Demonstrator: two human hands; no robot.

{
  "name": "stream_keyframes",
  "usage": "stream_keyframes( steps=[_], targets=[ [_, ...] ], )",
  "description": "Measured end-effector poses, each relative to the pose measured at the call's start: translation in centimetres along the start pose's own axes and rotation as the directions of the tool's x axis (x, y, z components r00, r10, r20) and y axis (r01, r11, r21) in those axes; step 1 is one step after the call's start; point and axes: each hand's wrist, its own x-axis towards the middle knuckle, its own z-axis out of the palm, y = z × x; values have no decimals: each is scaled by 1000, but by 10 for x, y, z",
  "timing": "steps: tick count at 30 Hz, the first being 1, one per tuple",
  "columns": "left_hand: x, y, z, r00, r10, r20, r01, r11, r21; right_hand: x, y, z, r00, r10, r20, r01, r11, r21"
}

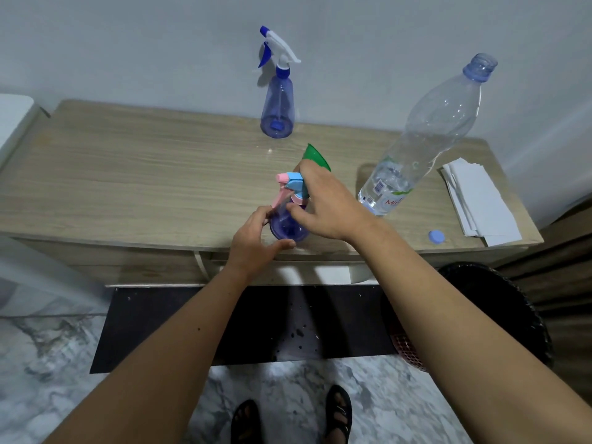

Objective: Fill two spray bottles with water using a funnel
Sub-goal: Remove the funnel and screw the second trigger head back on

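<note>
I am gripping the purple translucent spray bottle [288, 224] with my left hand [256, 241] to steady it while my right hand [323, 203] is grasping its pink-and-blue trigger head [290, 187].

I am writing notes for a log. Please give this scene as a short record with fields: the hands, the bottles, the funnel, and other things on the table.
left hand: left hand holds the base of the near spray bottle
right hand: right hand grips its pink and blue trigger head
far spray bottle: far spray bottle, white and blue head on, by the wall
funnel: green funnel, behind the right hand
water bottle: large water bottle, uncapped, partly full
cap: blue cap, near the table edge
papers: white papers, right end
</note>
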Motion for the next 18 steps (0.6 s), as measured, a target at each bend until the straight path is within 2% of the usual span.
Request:
stream_keyframes(
  steps=[7,13,18],
  targets=[
    [0,-1,0,1000,-16,3,16,999,-46,-1,9,-3,1000,25,-17,-24,999,43],
    [-1,2,0,1000,-15,1,15,999,-30,-5,15,-1,998,39,-48,-31,988,150],
    [-1,2,0,1000,-4,5,4,999,-34,-5,12,1,985,146,-91,-128,976,177]
  ],
)
